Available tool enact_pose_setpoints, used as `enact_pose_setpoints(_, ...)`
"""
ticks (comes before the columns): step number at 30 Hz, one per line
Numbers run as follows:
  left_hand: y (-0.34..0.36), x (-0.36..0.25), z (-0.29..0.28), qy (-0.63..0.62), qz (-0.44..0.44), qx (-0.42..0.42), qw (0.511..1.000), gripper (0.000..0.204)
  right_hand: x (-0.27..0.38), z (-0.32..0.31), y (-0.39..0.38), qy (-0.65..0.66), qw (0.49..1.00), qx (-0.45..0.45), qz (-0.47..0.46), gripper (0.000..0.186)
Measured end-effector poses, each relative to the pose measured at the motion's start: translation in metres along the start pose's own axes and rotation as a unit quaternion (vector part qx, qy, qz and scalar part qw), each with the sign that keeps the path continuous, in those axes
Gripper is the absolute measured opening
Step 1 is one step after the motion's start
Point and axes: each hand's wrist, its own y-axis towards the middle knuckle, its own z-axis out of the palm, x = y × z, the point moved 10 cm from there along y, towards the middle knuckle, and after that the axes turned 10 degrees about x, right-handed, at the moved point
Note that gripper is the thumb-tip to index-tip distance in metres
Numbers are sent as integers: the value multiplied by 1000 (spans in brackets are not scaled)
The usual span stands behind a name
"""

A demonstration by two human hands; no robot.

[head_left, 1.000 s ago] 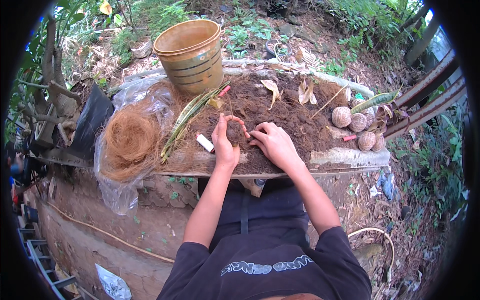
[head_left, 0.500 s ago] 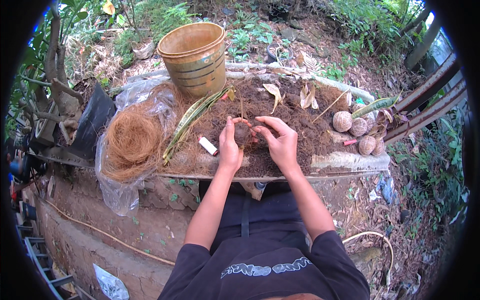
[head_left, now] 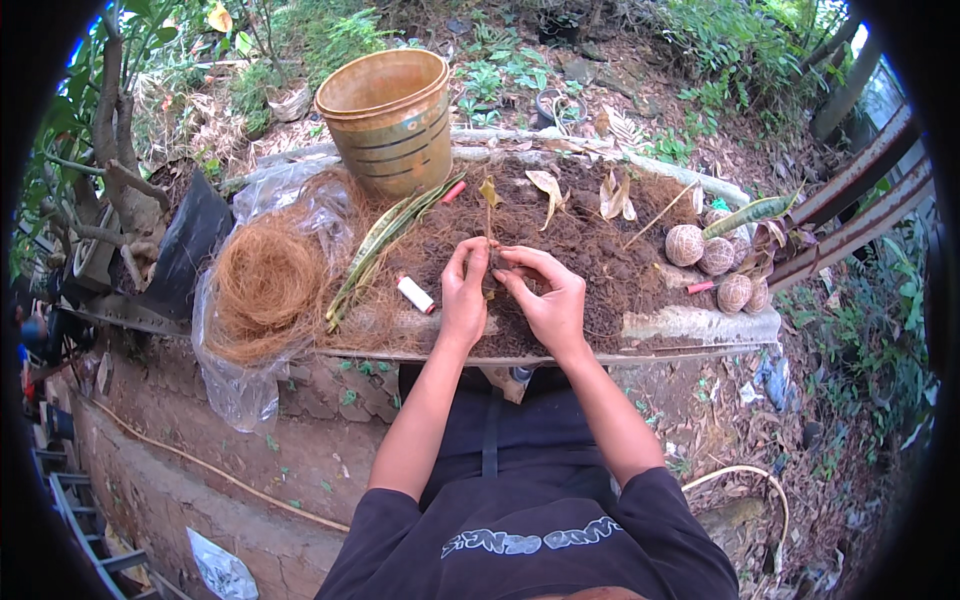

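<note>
Over the soil on the bench, my left hand [head_left: 466, 292] and my right hand [head_left: 549, 301] are both closed around the base of a small plant [head_left: 488, 193]. Its thin stem stands upright above the fingers, with a yellowish leaf at the top. A dark soil ball at its base is mostly hidden by my hands. Just left of my left hand lies a white cylinder with red ends [head_left: 415, 295], perhaps a thread spool. Loose dark soil [head_left: 600, 265] mixed with brown fibre spreads around and beyond the hands.
Coconut fibre [head_left: 270, 275] sits on clear plastic at left, beside long striped leaves [head_left: 375, 245]. A brown bucket [head_left: 390, 125] stands at the back. Several net-wrapped balls [head_left: 685, 244] rest at right near a red stick [head_left: 700, 287]. Dry leaves [head_left: 548, 192] lie on the soil.
My hands have drawn closer together and now cover more of the soil ball. The stem and its yellowish leaf show more plainly above the fingers.
</note>
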Motion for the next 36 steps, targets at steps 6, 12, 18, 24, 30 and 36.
enact_pose_setpoints(6, -5, -4, 0, -39, 7, -9, 999, 34, 40, 5, -2, -183, 976, 8, -119, 22)
enact_pose_setpoints(12, -6, -5, 10, -63, -29, 12, 998, 37, -19, 0, 0, 88, 992, 59, 70, 16)
enact_pose_setpoints(18, -8, -5, 9, -59, -38, 10, 997, 33, -17, -2, -2, 29, 996, 61, 51, 25)
enact_pose_setpoints(24, -7, 0, 21, -57, -53, 77, 994, 31, -40, 20, 5, 260, 942, 158, 141, 88)
enact_pose_setpoints(30, -9, -4, 32, -44, -43, 113, 992, 29, -38, 36, -2, 323, 902, 235, 163, 75)
enact_pose_setpoints(36, -8, -3, 31, -34, -50, 105, 993, 29, -34, 34, -2, 279, 921, 218, 165, 68)
